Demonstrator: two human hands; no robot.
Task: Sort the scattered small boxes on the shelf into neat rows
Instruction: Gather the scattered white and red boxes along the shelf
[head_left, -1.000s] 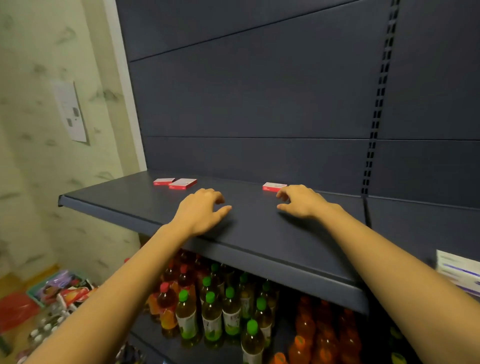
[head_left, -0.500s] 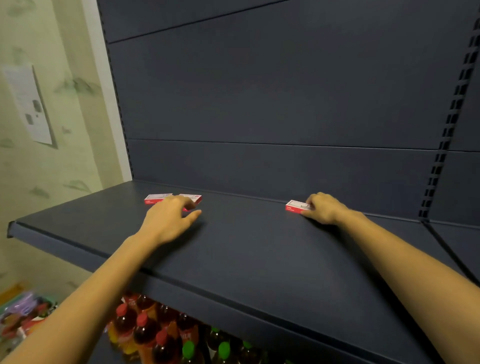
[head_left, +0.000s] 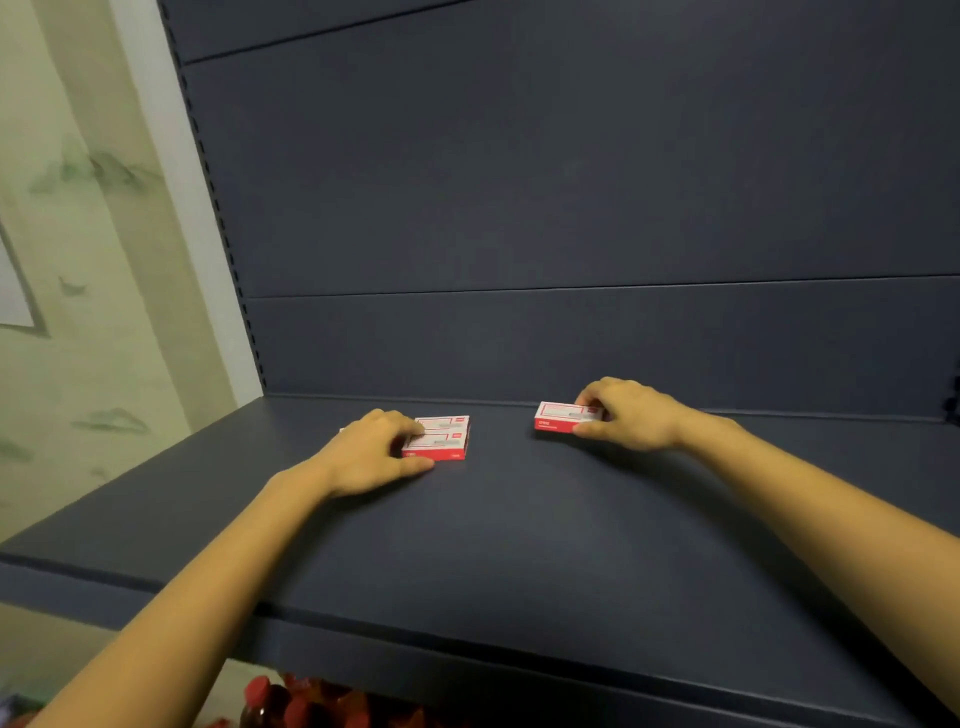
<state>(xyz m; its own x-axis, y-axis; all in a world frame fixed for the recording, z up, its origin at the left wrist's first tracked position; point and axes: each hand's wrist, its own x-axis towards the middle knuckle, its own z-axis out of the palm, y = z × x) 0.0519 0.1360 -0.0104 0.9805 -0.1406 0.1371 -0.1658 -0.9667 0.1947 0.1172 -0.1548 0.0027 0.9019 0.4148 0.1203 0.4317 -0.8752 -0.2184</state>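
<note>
Red-and-white cardboard, small flat boxes, all lying on the dark shelf (head_left: 519, 545) close in front of its back panel (head_left: 571, 343). Leftmost along the back panel: left hand (head_left: 369, 452), fingers curled over the top of a pair of boxes (head_left: 440, 439), thumb against the front edge of the near one, so it's grasping the pair. The two lie one behind the other, long sides touching, roughly parallel to the back panel. A white sliver shows at the hand's left edge; can't tell if that's another box. Further right along the back panel, apart from the pair: single box (head_left: 561, 417), a bit nearer the panel, pinched at its right end by the right hand (head_left: 631, 415), thumb in front and fingers on top. Looks like the step is closing that gap. Suggest: slide the single box, don't lift it, keeping its long edge parallel to the back panel; hold the pair steady as the stop; butt the short ends together, then square the front edges. Watch for the far box of the pair skewing under the push. Red bottle caps (head_left: 291, 701) sit below the shelf, not involved.
</note>
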